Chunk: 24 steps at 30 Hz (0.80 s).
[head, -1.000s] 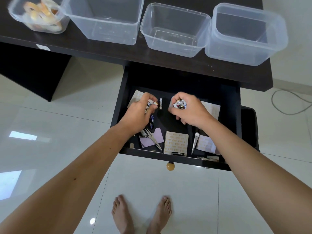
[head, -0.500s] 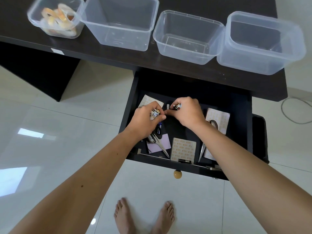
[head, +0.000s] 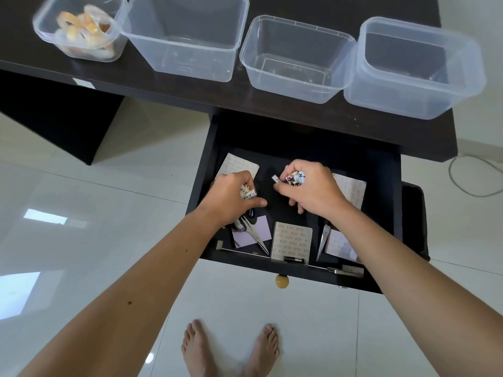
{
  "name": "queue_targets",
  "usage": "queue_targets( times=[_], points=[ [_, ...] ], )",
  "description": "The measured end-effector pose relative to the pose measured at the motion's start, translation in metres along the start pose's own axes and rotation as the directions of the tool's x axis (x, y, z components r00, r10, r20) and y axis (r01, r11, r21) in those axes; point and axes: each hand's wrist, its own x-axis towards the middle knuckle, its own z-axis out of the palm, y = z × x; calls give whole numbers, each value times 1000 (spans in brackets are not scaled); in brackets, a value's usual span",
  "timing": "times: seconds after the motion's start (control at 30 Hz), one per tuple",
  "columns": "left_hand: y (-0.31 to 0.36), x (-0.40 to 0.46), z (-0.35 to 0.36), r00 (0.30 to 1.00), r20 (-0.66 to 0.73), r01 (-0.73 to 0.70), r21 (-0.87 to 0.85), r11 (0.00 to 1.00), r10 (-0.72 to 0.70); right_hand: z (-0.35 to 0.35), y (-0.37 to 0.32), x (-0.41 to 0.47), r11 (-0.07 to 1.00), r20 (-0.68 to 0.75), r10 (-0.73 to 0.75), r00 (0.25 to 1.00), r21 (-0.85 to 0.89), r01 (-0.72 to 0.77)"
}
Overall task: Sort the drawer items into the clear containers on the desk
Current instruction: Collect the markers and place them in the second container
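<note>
1. Head view: your left hand (head: pixel 231 198) grips a few small white-labelled batteries (head: pixel 247 194) inside the open black drawer (head: pixel 381 170).
2. Your right hand (head: pixel 307 190) holds a cluster of the same small batteries (head: pixel 295 177), far of the beige adhesive-pad sheet (head: pixel 291 239).
3. Four clear plastic containers (head: pixel 296 58) stand in a row on the dark tabletop (head: pixel 168 85), beyond the drawer; the left one holds tape rolls (head: pixel 81 25).

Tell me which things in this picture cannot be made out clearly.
- Head view: how many batteries the right hand and left hand hold; fingers cover them.
- Scissors handles: under the left wrist.
- Second pair of scissors: mostly under the right forearm.
- Tape rolls: blurred, uncountable.
</note>
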Motion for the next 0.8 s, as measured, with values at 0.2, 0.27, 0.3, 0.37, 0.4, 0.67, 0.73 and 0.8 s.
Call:
queue_targets(
  times=[0.2,0.27,0.3,0.37,0.4,0.67,0.73,0.8],
  points=[
    [0,-3,-3,998,60,33,5,999,-33,-7,18,-23,994,116,-30,993,109,18],
    [0,-3,-3,995,86,43,27,999,-45,-8,24,-28,997,124,-6,992,79,-4],
    [0,-3,-4,994,101,43,36,998,-46,-9,26,-30,998,127,6,992,68,-15],
    [1,-4,-4,992,124,31,53,998,-38,-10,29,-32,997,132,18,991,69,-27],
    [2,-5,-5,991,129,26,56,998,-33,-10,30,-32,997,134,17,991,72,-27],
    [2,-6,-6,994,96,35,132,991,-48,-7,28,-33,998,156,24,988,50,-32],
    [2,-5,-5,994,98,31,153,988,-47,-4,28,-32,998,172,16,985,56,-26],
    [2,-5,-3,995,94,27,168,985,-43,-3,28,-30,999,185,16,983,47,-25]
  ],
)
